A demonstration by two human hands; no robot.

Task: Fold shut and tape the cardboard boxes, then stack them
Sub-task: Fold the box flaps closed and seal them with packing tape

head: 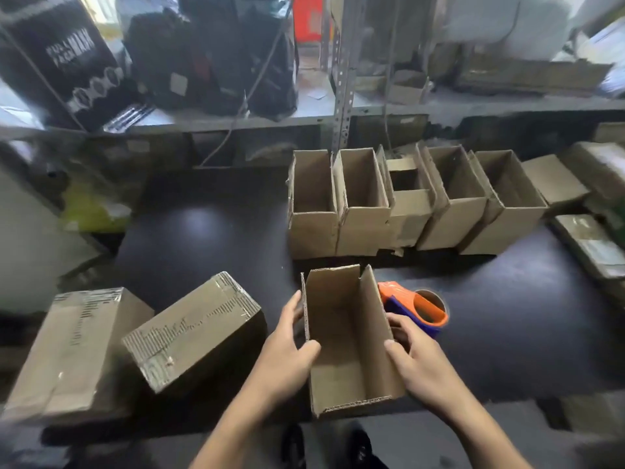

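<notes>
An open cardboard box (341, 336) stands at the front edge of the dark table (203, 245), its flaps up. My left hand (287, 350) grips its left wall, thumb hooked over the rim. My right hand (416, 357) grips its right wall the same way. An orange and blue tape dispenser (411, 308) lies just right of the box, behind my right hand. Two taped boxes lie at the front left: one flat (72, 350), the other (196, 330) tilted against it. Several open boxes (416, 198) stand in a row at the back right.
A metal shelf (341, 106) with black bags and cartons runs behind the table. Flat cardboard packs (592, 245) lie at the right edge. A closed box (554, 179) sits at the right end of the row. Dark shoes (362, 448) show below the table edge.
</notes>
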